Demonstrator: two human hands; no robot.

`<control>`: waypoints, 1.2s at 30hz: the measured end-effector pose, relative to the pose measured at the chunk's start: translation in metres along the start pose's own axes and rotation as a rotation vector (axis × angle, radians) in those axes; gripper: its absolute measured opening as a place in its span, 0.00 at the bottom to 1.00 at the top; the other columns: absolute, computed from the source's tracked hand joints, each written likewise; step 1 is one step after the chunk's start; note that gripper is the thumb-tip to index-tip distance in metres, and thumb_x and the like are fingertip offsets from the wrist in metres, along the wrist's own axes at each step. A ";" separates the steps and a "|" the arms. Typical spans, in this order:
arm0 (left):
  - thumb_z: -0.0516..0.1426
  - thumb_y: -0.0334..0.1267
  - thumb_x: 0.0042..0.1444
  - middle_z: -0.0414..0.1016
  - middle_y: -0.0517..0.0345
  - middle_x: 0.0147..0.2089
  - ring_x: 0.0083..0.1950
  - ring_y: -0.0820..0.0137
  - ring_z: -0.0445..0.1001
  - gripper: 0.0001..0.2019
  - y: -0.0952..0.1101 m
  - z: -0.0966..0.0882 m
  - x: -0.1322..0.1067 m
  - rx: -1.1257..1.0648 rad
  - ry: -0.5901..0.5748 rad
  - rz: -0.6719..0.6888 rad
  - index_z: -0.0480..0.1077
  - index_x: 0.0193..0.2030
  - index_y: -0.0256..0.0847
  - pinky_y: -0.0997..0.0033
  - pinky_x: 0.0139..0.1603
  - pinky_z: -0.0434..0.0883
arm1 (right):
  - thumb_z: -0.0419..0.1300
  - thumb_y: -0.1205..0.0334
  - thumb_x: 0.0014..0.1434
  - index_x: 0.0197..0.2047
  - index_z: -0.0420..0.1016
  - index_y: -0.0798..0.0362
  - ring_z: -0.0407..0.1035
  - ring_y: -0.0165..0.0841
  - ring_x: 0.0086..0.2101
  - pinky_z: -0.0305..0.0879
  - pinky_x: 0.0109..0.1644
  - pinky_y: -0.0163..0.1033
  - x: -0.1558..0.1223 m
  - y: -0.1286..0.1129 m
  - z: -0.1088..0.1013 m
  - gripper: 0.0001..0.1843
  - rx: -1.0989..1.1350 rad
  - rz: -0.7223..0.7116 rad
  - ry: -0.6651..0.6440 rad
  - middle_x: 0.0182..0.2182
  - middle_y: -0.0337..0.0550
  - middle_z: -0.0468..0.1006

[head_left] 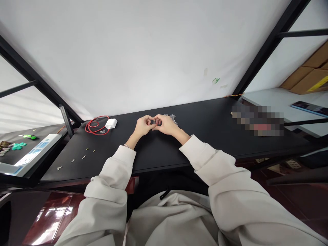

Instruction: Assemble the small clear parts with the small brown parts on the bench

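Note:
My left hand (143, 125) and my right hand (165, 124) meet above a black tabletop (164, 152), fingertips together. Both pinch a tiny clear part (154, 121), mostly hidden by my fingers. Just past my right hand lies a small heap of clear pieces (172, 118). To the left of my left hand are a coiled red cable (96, 125) and a white charger (111, 123). A small clear piece (103, 131) rests inside the coil. Several little metallic bits (77, 159) are scattered nearer the table's front left edge.
A white power strip (36, 153) and green pieces (18, 146) sit on a lower surface at left. A pixelated patch (257, 120) covers the table's right end. Black metal frame posts flank a white wall. Cardboard boxes (307, 73) stand at upper right.

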State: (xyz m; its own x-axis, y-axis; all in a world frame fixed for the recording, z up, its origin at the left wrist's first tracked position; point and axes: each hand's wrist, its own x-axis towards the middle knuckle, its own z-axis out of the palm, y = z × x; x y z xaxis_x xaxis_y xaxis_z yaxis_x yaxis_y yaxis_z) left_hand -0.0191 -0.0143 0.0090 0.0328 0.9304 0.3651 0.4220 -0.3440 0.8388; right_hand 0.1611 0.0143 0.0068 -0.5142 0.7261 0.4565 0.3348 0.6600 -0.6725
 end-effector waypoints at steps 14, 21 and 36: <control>0.67 0.37 0.41 0.58 0.71 0.21 0.22 0.78 0.56 0.12 -0.003 -0.001 0.001 -0.003 -0.015 0.032 0.72 0.34 0.39 0.74 0.26 0.55 | 0.73 0.59 0.49 0.43 0.75 0.53 0.69 0.33 0.33 0.60 0.38 0.38 -0.001 0.000 -0.001 0.19 -0.030 -0.032 0.003 0.33 0.40 0.77; 0.67 0.37 0.41 0.58 0.71 0.20 0.22 0.78 0.56 0.13 0.000 -0.001 0.000 -0.027 -0.024 0.029 0.72 0.34 0.39 0.74 0.26 0.55 | 0.73 0.60 0.49 0.42 0.74 0.53 0.68 0.34 0.33 0.60 0.38 0.38 0.000 0.000 -0.001 0.18 -0.026 -0.041 0.005 0.33 0.40 0.76; 0.68 0.38 0.42 0.59 0.70 0.20 0.22 0.78 0.56 0.14 0.000 -0.001 -0.001 -0.049 -0.034 0.034 0.71 0.35 0.39 0.74 0.26 0.57 | 0.73 0.58 0.50 0.41 0.74 0.52 0.67 0.33 0.32 0.58 0.38 0.38 0.000 0.000 -0.001 0.18 -0.043 -0.032 0.002 0.32 0.39 0.75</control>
State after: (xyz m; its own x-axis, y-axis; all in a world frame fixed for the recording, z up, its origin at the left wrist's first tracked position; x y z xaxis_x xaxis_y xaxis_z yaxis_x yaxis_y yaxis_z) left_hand -0.0202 -0.0152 0.0094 0.0778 0.9216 0.3803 0.3751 -0.3805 0.8453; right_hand 0.1620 0.0143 0.0071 -0.5235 0.7051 0.4783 0.3518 0.6902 -0.6324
